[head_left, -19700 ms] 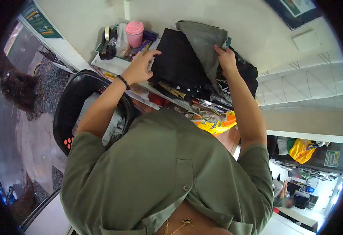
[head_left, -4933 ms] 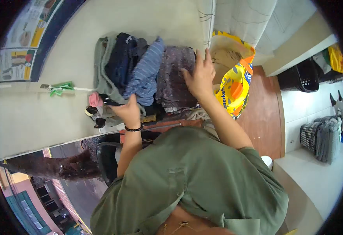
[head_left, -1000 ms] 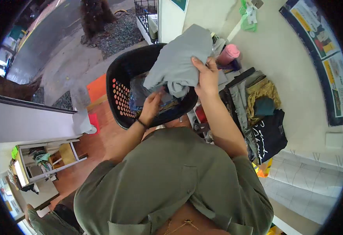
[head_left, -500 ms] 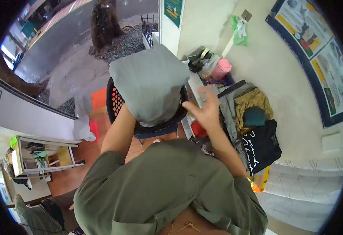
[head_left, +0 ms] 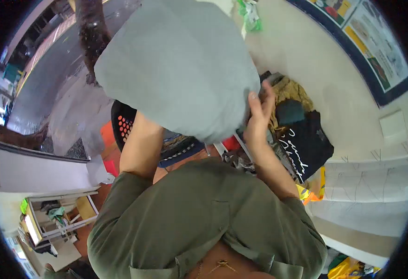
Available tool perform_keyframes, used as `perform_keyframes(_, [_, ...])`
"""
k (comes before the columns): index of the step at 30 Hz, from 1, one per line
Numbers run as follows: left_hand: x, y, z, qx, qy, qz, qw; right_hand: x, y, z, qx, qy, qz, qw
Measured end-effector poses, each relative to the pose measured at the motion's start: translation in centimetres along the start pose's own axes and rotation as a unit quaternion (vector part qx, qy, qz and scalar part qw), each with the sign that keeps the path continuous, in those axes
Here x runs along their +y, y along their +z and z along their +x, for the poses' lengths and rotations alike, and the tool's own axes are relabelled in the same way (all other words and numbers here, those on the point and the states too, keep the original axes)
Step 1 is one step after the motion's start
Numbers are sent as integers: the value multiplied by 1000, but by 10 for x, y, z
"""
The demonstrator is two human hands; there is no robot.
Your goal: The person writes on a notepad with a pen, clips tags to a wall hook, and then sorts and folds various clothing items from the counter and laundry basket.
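A large grey cloth (head_left: 180,69) is held up close to the camera, above the black basket (head_left: 122,116). My left forearm goes in under it, and the left hand itself is hidden behind the fabric. At the cloth's right edge is my right hand (head_left: 259,114), its fingers extended and the thumb against or right beside the fabric; whether it grips is unclear. Right of that hand lie folded clothes: a mustard-brown piece (head_left: 294,90), a dark teal piece (head_left: 290,112) and a black shirt with white lettering (head_left: 308,146). Folded dark clothes (head_left: 180,149) show below the grey cloth.
A yellow bag (head_left: 319,183) is below the black shirt. A shelf unit (head_left: 62,211) with items stands at the lower left, with part of another person (head_left: 69,269) beneath it. Green plastic (head_left: 250,16) hangs on the wall, near framed posters (head_left: 376,51).
The grey cloth has risen toward the camera and now covers much more of the view, including most of the basket. My right hand has come from beside it to its right edge.
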State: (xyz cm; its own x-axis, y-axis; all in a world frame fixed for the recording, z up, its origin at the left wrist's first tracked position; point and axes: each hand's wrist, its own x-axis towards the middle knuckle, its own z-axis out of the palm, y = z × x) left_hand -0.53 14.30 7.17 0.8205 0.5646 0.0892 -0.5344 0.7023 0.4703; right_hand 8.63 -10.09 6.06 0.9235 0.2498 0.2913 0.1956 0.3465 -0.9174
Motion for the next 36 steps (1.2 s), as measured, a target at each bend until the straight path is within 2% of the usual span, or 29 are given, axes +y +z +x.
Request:
perform_keyframes(2, [-30, -1, 4, -10, -43, -11, 999, 15, -3, -20, -17, 161, 125, 979])
perform_keyframes(4, [-72, -3, -1, -19, -100, -16, 995, 33, -4, -27, -87, 293, 311, 900])
perform_keyframes(7, [-130, 1, -10, -37, -189, -26, 981, 19, -9, -28, -77, 384, 428, 815])
perform_keyframes(10, [-171, 20, -8, -65, -246, -37, 967, 21, -41, -10, -59, 352, 548, 757])
perform_keyframes(11, [-182, 29, 0, -80, -258, -49, 962, 20, -60, -7, -73, 298, 555, 773])
perform_keyframes(13, [-196, 48, 10, -108, -278, -71, 952, -3, -96, 2, -98, 212, 685, 690])
perform_keyframes(15, [-207, 71, 24, -146, -289, -107, 940, -42, -126, 11, 0, 146, 524, 839])
perform_keyframes(16, [-210, 87, 33, -168, -290, -125, 934, -74, -133, 16, 116, 116, 257, 952])
perform_keyframes(18, [-223, 114, 54, -211, -296, -172, 916, -103, -171, 25, 124, 100, 270, 949])
perform_keyframes(20, [-234, 125, 64, -251, -308, -214, 892, -115, -217, 34, 138, 128, 228, 955])
perform_keyframes(24, [-232, 79, 60, -320, -370, -253, 835, -92, -299, 27, 180, 214, 178, 943])
perform_keyframes(26, [-230, 49, 57, -262, -377, -152, 875, -71, -321, 18, 227, 270, 120, 928])
perform_keyframes(27, [-237, 42, 63, -203, -369, -35, 906, -66, -323, 11, 255, 300, 72, 917])
perform_keyframes(29, [-250, 30, 75, -78, -358, 202, 909, -61, -329, 5, 284, 333, 11, 899])
perform_keyframes(30, [-246, 42, 79, -123, -322, 292, 892, -61, -332, 4, 287, 339, -2, 896])
perform_keyframes(32, [-234, 76, 86, -207, -246, 462, 827, -45, -362, 8, 237, 323, 64, 914])
perform_keyframes(33, [-241, 70, 108, -232, -172, 513, 808, -38, -374, 7, 213, 314, 98, 920])
perform_keyframes(36, [-250, 72, 145, -220, -96, 604, 760, -41, -366, 5, 294, 221, -111, 923])
